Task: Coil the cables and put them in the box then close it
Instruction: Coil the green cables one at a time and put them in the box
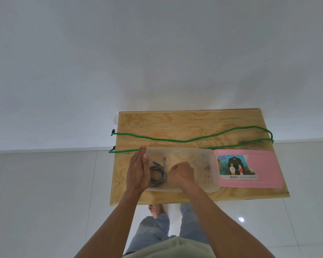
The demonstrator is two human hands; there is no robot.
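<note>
A clear plastic box lies on the wooden table. Inside it, at the left end, rests a coiled grey cable. My left hand is flat with straight fingers against the box's left wall. My right hand is curled into a loose fist inside the box, just right of the coil; whether it touches the coil I cannot tell. A long green cable lies uncoiled across the table behind the box, folded back at the right edge. The pink lid lies right of the box.
The small table stands against a white wall, over a white tiled floor. Both ends of the green cable hang off the table's left edge. My legs and a bare foot show below the table's near edge.
</note>
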